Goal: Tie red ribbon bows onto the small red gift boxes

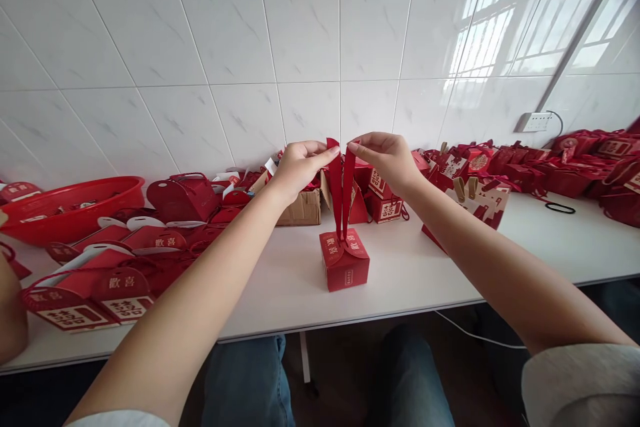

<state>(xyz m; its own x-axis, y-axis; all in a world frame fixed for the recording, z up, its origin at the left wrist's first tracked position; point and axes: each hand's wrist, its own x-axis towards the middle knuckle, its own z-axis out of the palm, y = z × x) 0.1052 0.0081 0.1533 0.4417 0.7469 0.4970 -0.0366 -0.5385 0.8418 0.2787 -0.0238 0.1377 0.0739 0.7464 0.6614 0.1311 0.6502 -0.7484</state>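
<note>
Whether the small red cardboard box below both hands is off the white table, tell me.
No, the box rests on the table, left hand and right hand holding up its red ribbon.

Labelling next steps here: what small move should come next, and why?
I'd probably cross the ribbon tails just above the small box: the left hand and right hand each pinch one, and both rise from its folded top, their upper ends apart.

The person wears a light grey top; its right sleeve (583, 383) fills the lower right corner, softly creased, and the pale edge of the left sleeve (120, 419) shows at lower left. Blue denim jeans (247, 383), faded in places, appear at bottom centre.
</note>
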